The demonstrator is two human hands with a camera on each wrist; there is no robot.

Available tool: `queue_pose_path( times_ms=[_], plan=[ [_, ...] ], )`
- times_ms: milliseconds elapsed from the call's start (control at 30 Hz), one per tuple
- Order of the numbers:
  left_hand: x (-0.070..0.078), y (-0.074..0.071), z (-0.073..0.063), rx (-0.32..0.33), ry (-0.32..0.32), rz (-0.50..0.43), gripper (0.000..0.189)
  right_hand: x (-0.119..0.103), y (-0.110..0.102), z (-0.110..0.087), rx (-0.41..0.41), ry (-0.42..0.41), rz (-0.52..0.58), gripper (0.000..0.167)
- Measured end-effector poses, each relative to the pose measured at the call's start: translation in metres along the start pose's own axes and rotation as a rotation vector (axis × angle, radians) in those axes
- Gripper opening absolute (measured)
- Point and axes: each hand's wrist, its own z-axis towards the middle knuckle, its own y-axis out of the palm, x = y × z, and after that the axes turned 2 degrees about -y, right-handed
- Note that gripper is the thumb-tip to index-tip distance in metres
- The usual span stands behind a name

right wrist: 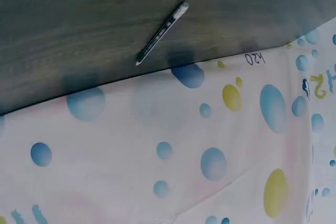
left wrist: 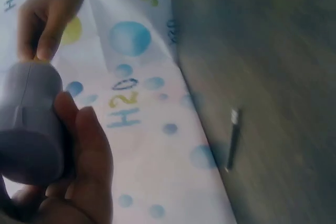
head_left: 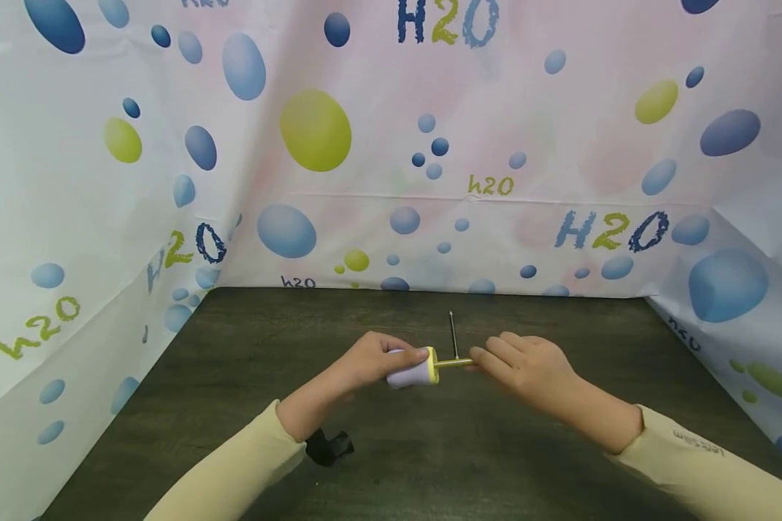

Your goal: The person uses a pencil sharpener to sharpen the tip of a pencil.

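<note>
My left hand point(head_left: 371, 362) grips a lavender, barrel-shaped pencil sharpener point(head_left: 409, 374) with a yellow rim at its right end. In the left wrist view, curled fingers point(left wrist: 92, 150) wrap the sharpener point(left wrist: 34, 98). A yellow pencil point(head_left: 450, 362) runs from the rim to my right hand point(head_left: 528, 365), which pinches its far end. How deep the pencil sits in the sharpener is hidden. Behind the yellow pencil, a dark pencil point(head_left: 454, 336) with a pale end lies on the table. The right wrist view shows this dark pencil point(right wrist: 161, 34) but not the right hand.
The dark wooden table point(head_left: 528, 463) meets a white sheet point(head_left: 378, 174) printed with blue and green drops along its back and sides. A black strap point(head_left: 329, 447) hangs below the left wrist.
</note>
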Motion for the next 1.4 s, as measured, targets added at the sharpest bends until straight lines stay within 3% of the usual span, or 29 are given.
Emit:
queue_pose_path(
  times_ms=[67,133,200,267,367,433,467,500,533,567,600,667,733,800,867,933,1067,1200,1267,1300,1367,1400],
  plan=[
    [0.002,0.003,-0.001,0.034,0.018,0.025,0.047,-0.001,0.002,0.000,0.034,0.008,-0.003,0.037],
    [0.002,0.007,-0.003,0.109,0.062,0.061,0.043,-0.003,0.004,0.000,0.013,0.073,0.046,0.042],
    [-0.001,0.012,-0.005,0.204,0.170,0.143,0.039,-0.006,0.003,0.002,-0.106,0.214,0.185,0.044],
    [-0.008,0.015,-0.006,0.292,0.379,0.319,0.041,-0.007,0.000,0.006,-0.314,0.431,0.446,0.041],
    [-0.021,0.015,-0.003,0.446,0.806,0.666,0.051,-0.005,-0.004,0.010,-0.622,0.824,0.922,0.036],
    [-0.029,0.013,0.001,0.553,1.059,0.846,0.059,0.000,-0.004,0.012,-0.776,1.045,1.195,0.036],
    [-0.031,0.011,0.002,0.578,1.140,0.888,0.062,0.001,-0.003,0.011,-0.830,1.111,1.298,0.038],
    [-0.032,0.010,0.003,0.587,1.181,0.907,0.064,0.003,-0.002,0.010,-0.867,1.146,1.371,0.039],
    [-0.033,0.009,0.003,0.582,1.189,0.913,0.064,0.004,-0.001,0.009,-0.894,1.158,1.401,0.041],
    [-0.033,0.009,0.003,0.559,1.155,0.903,0.062,0.004,-0.001,0.008,-0.901,1.144,1.398,0.042],
    [-0.032,0.009,0.002,0.519,1.079,0.870,0.058,0.003,0.000,0.007,-0.890,1.097,1.352,0.042],
    [-0.028,0.011,-0.001,0.411,0.827,0.725,0.050,-0.001,0.000,0.006,-0.811,0.914,1.126,0.038],
    [-0.023,0.012,-0.003,0.315,0.519,0.522,0.042,-0.005,0.002,0.002,-0.640,0.647,0.783,0.037],
    [-0.019,0.010,-0.002,0.233,0.260,0.321,0.040,-0.009,0.004,0.001,-0.428,0.433,0.438,0.040],
    [-0.016,0.005,0.000,0.154,0.096,0.170,0.043,-0.009,0.006,-0.001,-0.222,0.272,0.216,0.042],
    [-0.015,0.001,0.001,0.087,0.012,0.096,0.049,-0.007,0.008,-0.001,-0.100,0.161,0.132,0.047],
    [-0.012,-0.002,-0.001,0.039,-0.022,0.045,0.050,-0.006,0.010,-0.001,-0.005,0.044,0.082,0.039],
    [-0.009,0.001,-0.005,0.094,0.035,0.103,0.044,-0.010,0.009,-0.003,0.002,0.073,0.081,0.042],
    [-0.008,0.005,-0.007,0.154,0.100,0.160,0.042,-0.013,0.007,-0.003,-0.068,0.152,0.139,0.047],
    [-0.009,0.007,-0.008,0.184,0.154,0.203,0.041,-0.014,0.005,-0.002,-0.140,0.223,0.220,0.049],
    [-0.012,0.010,-0.009,0.250,0.339,0.358,0.042,-0.013,0.000,-0.001,-0.346,0.412,0.510,0.048],
    [-0.014,0.011,-0.009,0.289,0.465,0.461,0.044,-0.012,-0.002,0.000,-0.464,0.542,0.722,0.047]
  ],
)
